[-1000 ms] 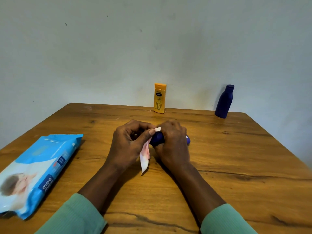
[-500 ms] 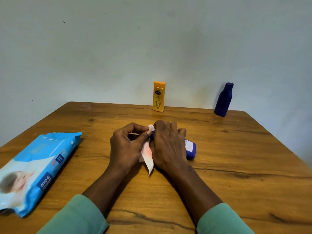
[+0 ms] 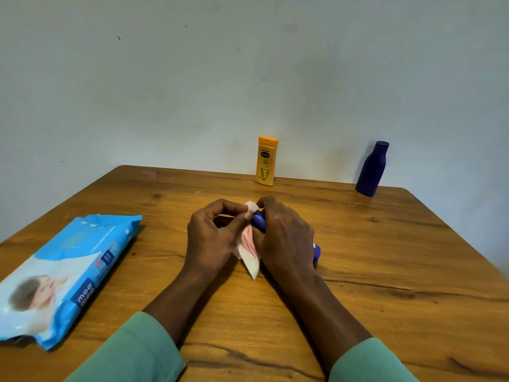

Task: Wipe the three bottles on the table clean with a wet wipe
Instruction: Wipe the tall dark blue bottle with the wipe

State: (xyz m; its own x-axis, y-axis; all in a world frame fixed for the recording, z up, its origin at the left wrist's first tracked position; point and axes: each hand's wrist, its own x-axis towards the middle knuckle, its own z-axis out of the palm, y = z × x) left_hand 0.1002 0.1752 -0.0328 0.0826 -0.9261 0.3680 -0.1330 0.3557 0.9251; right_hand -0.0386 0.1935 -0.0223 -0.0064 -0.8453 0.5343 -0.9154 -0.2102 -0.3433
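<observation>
Surface (image 3: pixel 385 271): wood. Wipe pack (image 3: pixel 68 271): flat, left side. Right hand (image 3: pixel 286 238): curled round small blue bottle (image 3: pixel 259 223). Left hand (image 3: pixel 212 235): pinching wet wipe (image 3: pixel 249 252). Tall blue bottle (image 3: pixel 372 169), yellow bottle (image 3: pixel 266 161): upright, far edge. Small blue bottle: mid-surface, seemingly sideways; judged light, rigid, slick damp; grip body. Wet wipe: limp, at bottle's end.

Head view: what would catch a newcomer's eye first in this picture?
At the middle of the table, the right hand grips a small blue bottle while the left hand pinches a wet wipe against one end of it. A yellow bottle and a dark blue bottle stand upright at the far edge, and a blue wipes pack lies at the left.
</observation>
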